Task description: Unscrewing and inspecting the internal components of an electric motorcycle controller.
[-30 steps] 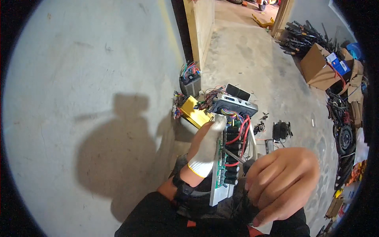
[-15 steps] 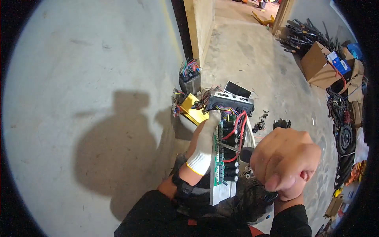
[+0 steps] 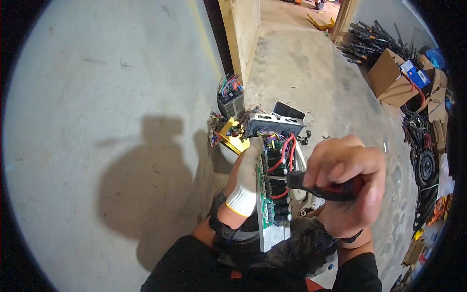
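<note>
A green circuit board on a silver metal plate stands lengthwise over my lap. Black cylindrical capacitors line its right side. My left hand, in a white knitted glove, is closed on the board's left side; its fingertips are hidden. A screwdriver with a black handle is gripped in my bare right hand, its shaft reaching the board between the capacitors. Thick red wires run from the board to a black end cover at its far end.
A gold metal box and a finned controller with loose wires stand by the left wall. A dark flat panel lies beyond the board. Along the right are a cardboard box and piled cables.
My right hand has turned about the screwdriver, its fingers now wrapped over the handle and more of the handle showing. The board has shifted slightly left in view.
</note>
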The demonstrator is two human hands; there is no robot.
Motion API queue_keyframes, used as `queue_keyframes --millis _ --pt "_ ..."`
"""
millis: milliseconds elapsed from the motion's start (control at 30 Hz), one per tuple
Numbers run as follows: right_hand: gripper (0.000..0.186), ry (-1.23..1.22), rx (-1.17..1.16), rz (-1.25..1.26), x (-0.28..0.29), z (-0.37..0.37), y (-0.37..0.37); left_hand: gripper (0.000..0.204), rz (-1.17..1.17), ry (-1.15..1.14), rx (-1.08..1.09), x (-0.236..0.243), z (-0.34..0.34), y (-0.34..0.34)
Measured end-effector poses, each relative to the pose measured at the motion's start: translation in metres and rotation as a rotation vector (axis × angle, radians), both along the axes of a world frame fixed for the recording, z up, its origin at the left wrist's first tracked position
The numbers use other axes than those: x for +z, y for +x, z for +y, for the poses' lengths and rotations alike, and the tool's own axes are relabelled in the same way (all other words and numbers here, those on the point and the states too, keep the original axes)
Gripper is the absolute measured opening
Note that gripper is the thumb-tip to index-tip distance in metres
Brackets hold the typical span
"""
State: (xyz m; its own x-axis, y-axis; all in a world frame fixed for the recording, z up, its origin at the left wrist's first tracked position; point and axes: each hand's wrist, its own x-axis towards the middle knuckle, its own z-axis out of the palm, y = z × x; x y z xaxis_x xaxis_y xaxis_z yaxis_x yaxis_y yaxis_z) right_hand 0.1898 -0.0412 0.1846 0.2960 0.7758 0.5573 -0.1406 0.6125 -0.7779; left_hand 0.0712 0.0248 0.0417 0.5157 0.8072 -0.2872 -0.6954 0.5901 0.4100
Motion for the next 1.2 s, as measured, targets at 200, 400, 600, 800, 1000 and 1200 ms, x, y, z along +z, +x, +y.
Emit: queue_keyframes --millis 200,400,600,800,1000,1200 --pt "0.05 0.008 0.106 -0.431 0.014 0.003 0.023 0.054 0.107 0.033 -0.149 0.025 0.0 -0.012" --pt "0.044 0.249 0.255 -0.544 0.011 0.004 0.049 0.056 0.022 -0.056 -0.079 0.005 0.001 0.001" --pt "0.011 0.398 0.304 -0.673 0.015 0.022 0.045 0.055 0.044 0.014 -0.078 0.011 -0.001 0.002" --pt "0.025 0.325 0.594 -0.17 0.011 0.018 0.01 0.053 0.093 0.047 -0.085 0.019 -0.005 -0.002" --pt "0.032 0.222 0.6 -0.071 0.008 0.011 0.012 0.053 0.069 0.078 -0.039 -0.009 0.0 -0.002" --pt "0.033 0.247 0.515 -0.131 0.0 0.013 0.019 0.055 0.123 0.012 -0.055 0.002 0.002 0.0"
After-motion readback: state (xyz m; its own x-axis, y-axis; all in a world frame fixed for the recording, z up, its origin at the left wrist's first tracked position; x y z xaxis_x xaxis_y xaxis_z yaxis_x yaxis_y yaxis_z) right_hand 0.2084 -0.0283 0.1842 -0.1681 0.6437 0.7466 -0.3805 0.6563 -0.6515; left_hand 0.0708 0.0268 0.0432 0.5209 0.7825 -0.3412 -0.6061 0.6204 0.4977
